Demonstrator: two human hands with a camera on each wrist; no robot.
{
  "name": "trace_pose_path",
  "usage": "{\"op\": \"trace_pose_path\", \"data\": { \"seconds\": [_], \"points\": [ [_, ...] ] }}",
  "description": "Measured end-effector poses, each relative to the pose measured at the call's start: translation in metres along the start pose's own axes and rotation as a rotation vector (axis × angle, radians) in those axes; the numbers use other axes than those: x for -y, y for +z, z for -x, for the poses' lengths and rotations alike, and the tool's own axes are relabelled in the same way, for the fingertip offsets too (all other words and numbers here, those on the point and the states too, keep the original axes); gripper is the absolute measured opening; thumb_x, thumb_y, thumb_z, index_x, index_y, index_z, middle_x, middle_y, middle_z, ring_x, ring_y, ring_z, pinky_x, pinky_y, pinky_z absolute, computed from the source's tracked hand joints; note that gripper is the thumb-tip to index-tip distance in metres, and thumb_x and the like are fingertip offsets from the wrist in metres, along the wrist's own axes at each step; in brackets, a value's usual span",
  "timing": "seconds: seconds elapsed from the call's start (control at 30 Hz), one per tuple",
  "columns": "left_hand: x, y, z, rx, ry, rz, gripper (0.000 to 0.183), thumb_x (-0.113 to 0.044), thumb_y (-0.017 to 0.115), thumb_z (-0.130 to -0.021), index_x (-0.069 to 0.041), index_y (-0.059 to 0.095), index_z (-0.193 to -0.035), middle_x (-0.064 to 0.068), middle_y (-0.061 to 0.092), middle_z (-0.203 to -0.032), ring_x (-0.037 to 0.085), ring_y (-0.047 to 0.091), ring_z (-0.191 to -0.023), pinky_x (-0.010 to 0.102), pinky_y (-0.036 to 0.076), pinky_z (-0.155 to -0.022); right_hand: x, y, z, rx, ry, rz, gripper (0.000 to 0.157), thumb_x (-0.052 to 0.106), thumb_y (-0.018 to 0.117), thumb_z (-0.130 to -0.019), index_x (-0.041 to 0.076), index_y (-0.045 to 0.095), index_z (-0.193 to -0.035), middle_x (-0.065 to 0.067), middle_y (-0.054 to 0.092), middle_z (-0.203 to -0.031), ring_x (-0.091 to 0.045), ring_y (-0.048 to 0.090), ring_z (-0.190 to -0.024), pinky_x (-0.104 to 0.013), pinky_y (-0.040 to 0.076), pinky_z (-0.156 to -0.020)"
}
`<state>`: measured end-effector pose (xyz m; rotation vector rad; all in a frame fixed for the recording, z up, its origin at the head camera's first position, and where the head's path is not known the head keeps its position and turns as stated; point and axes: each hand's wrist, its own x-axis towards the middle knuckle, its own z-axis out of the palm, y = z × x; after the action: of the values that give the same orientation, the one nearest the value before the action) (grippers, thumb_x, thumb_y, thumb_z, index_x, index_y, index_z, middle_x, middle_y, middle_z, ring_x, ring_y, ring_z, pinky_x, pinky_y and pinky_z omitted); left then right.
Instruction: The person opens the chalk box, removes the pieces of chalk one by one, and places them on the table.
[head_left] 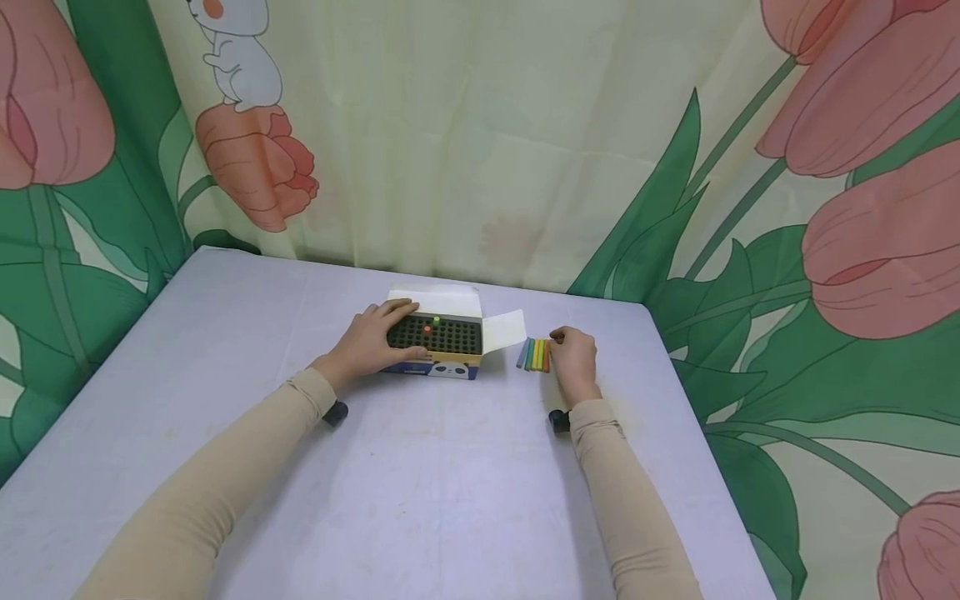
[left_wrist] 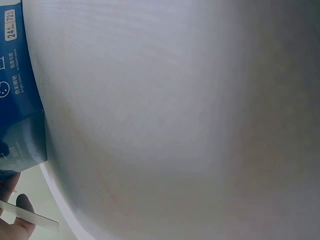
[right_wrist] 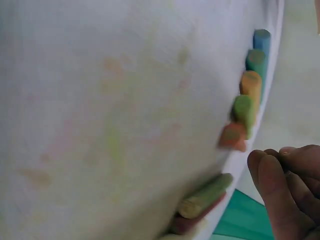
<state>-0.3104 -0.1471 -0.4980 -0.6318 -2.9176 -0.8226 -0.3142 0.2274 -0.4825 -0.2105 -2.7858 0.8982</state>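
Note:
My left hand point(head_left: 371, 340) grips the left end of a blue-and-yellow chalk box point(head_left: 452, 370), its thumb along the front and fingers over the far side. A black grid of holes point(head_left: 459, 337) fills the box; a green chalk point(head_left: 437, 320) and a red-orange chalk point(head_left: 427, 330) poke out of it. Beside a row of coloured chalks point(head_left: 535, 355), my right hand point(head_left: 575, 360) has its fingers bent toward the thumb. In the right wrist view, an orange chalk point(right_wrist: 233, 136) lies close to its fingertips, and an olive-green chalk point(right_wrist: 205, 196) lies aslant. Anything inside its pinch is hidden.
The box's white lid point(head_left: 435, 299) stands raised at the back, and a white side flap point(head_left: 504, 331) sticks out rightward toward the chalks. Faint colour smudges mark the white table cover point(head_left: 420, 500). A tulip-printed curtain point(head_left: 450, 150) hangs behind the table.

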Motion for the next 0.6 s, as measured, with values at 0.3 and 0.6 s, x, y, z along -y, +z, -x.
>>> {"op": "trace_pose_path", "data": {
  "seconds": [0.3,0.6],
  "points": [
    [0.004,-0.002,0.000,-0.012,0.005,-0.013,0.099,-0.078,0.064,-0.085,-0.026,0.033,-0.164,0.005,0.032,-0.168,0.045,0.037,-0.145,0.071,0.031,-0.109,0.058,-0.029,-0.003,-0.170,-0.232,-0.066,0.021,0.012,0.063,-0.103,0.003,0.074,-0.118,-0.015,0.078,-0.105,-0.029,0.075,-0.091,-0.043,0.059,-0.077],
    [0.000,0.001,-0.001,-0.010,0.012,-0.005,0.098,-0.074,0.066,-0.086,-0.024,0.034,-0.163,0.006,0.032,-0.168,0.044,0.039,-0.144,0.070,0.032,-0.109,0.139,-0.031,0.009,-0.070,-0.389,-0.128,0.021,0.014,0.068,-0.101,0.005,0.074,-0.118,-0.011,0.078,-0.107,-0.026,0.074,-0.098,-0.040,0.059,-0.086]
  ]
}}
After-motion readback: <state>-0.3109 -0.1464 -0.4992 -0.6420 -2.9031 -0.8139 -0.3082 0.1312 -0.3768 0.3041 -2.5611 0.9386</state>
